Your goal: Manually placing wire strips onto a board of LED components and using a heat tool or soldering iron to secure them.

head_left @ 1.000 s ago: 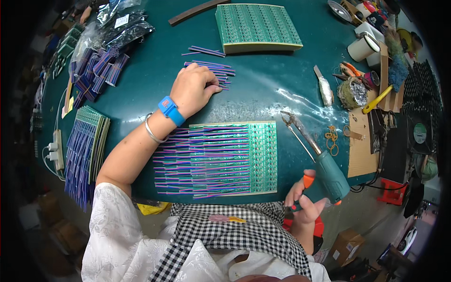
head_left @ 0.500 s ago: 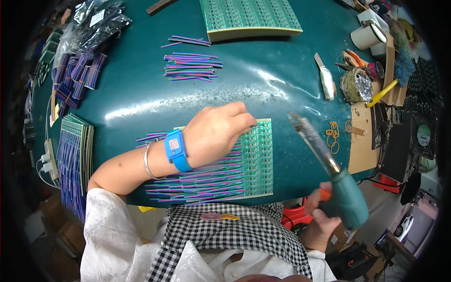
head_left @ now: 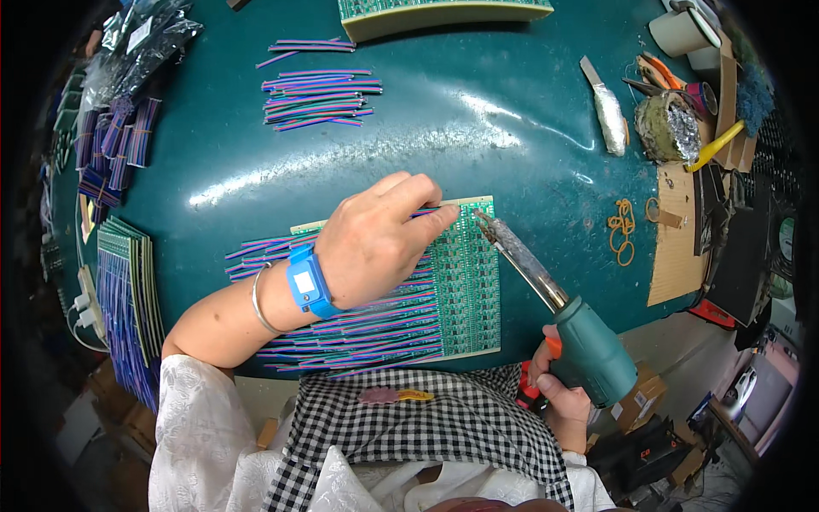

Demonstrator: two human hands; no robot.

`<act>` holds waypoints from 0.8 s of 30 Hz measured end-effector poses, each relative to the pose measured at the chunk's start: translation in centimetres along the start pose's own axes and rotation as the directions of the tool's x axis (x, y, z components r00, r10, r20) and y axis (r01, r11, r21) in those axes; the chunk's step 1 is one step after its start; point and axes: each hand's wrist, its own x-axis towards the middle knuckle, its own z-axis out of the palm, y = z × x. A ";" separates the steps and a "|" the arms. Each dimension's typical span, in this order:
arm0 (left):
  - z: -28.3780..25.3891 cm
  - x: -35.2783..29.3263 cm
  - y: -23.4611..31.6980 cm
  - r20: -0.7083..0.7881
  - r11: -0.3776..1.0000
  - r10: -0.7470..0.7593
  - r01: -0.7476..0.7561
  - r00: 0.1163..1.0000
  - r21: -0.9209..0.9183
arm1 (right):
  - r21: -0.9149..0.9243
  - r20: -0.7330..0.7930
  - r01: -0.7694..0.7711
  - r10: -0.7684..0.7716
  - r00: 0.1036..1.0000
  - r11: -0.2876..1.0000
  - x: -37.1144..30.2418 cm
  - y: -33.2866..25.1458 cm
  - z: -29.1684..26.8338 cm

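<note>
A green circuit board panel (head_left: pixel 467 282) lies in front of me, with rows of blue, pink and purple wires (head_left: pixel 367 341) running left from it. Bent over its upper part, my left hand (head_left: pixel 380 235) pinches a thin wire (head_left: pixel 424 211) at the board; most of that wire is hidden under the fingers. On the right, my right hand (head_left: pixel 559 388) is wrapped round the green handle of a soldering gun (head_left: pixel 597 352) with an orange trigger. The gun's dark tip is over the board's top right part, just right of my left fingertips; whether it touches cannot be told.
Loose wires (head_left: pixel 320 98) lie beyond the board, before a stack of circuit panels (head_left: pixel 444 24). Wired panels (head_left: pixel 128 299) and bundled wires (head_left: pixel 115 145) are at left. A wrapped blade (head_left: pixel 607 115), rubber bands (head_left: pixel 623 230) and a foil-topped pot (head_left: pixel 670 128) are at right.
My right hand has brought the soldering gun left, its tip from beside the board to over it. The left hand stays at the board's top. The whole view has shifted slightly.
</note>
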 end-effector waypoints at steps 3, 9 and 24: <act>0.1 0.0 0.0 0.006 1.000 0.017 -0.018 1.000 0.007 | -0.016 -0.010 -0.038 0.038 0.999 0.999 0.2 -0.4 0.3; 0.1 -0.2 0.0 0.023 1.000 0.019 -0.020 1.000 0.014 | -0.072 -0.123 -0.099 0.090 0.988 0.992 0.8 -1.4 1.3; -0.1 -0.5 0.1 0.074 1.000 0.005 -0.006 0.997 0.012 | 0.326 -0.241 -0.082 0.166 0.956 0.942 2.4 -4.2 3.0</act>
